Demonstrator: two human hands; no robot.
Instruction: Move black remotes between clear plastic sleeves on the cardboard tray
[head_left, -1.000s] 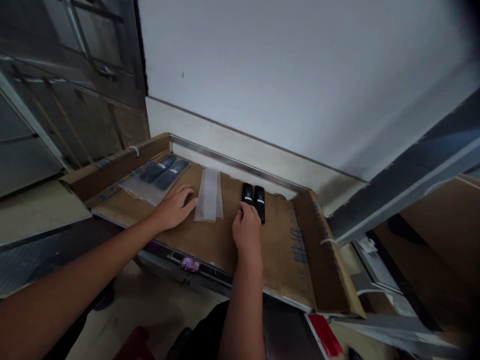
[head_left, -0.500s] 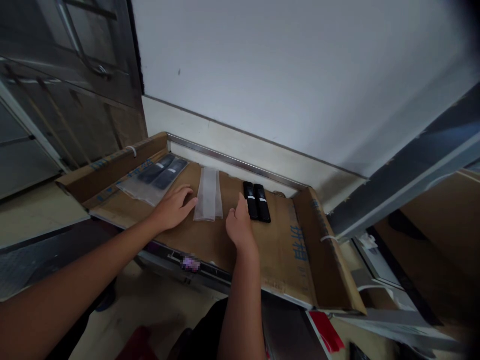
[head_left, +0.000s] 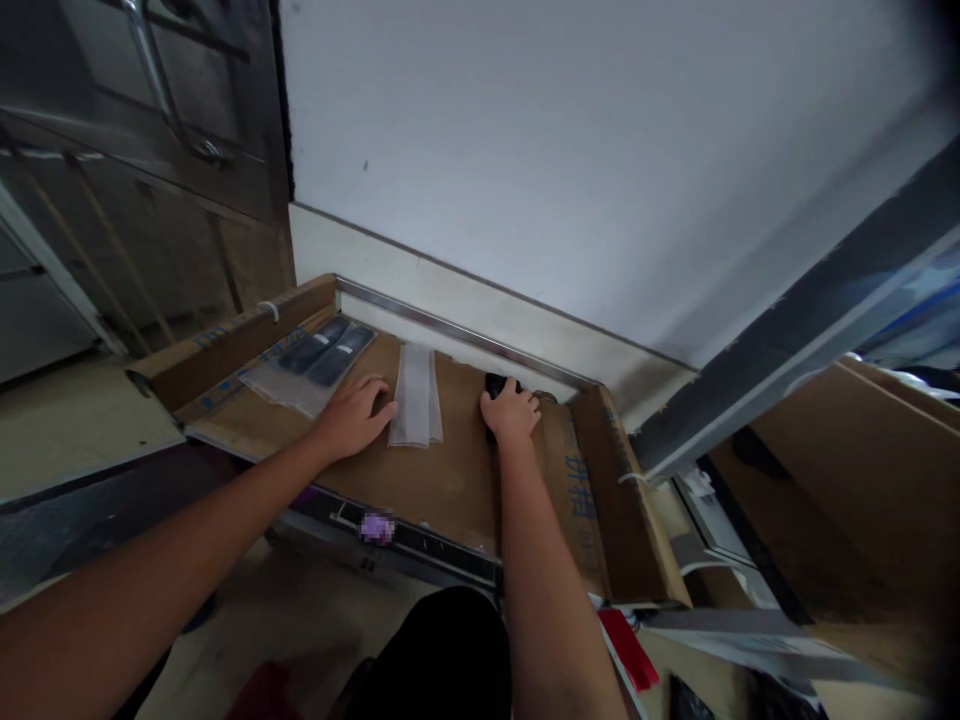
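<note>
My left hand [head_left: 354,415] rests at the left of the cardboard, fingers apart and curved, with nothing in it. Just right of its fingertips lies a stack of narrow clear plastic bags [head_left: 415,400]. Left of that hand are two dark, long flat pieces [head_left: 330,352] with white bands, inside clear plastic bags. My right hand [head_left: 511,412] lies across the pair of long black pieces [head_left: 495,384], thumb on their left side and fingers reaching over to the right. That hand covers most of them, so their white bands are hidden.
The work surface is a cardboard-lined tray [head_left: 450,490] with raised cardboard sides. A white wall [head_left: 487,180] stands behind it. At the left is a metal door with a handle [head_left: 169,100]. A red strip [head_left: 628,648] hangs low right, near a large cardboard box [head_left: 862,480].
My right hand has moved right, from beside the black pieces to on top of them. The left hand stays by the clear bags. The view has shifted slightly.
</note>
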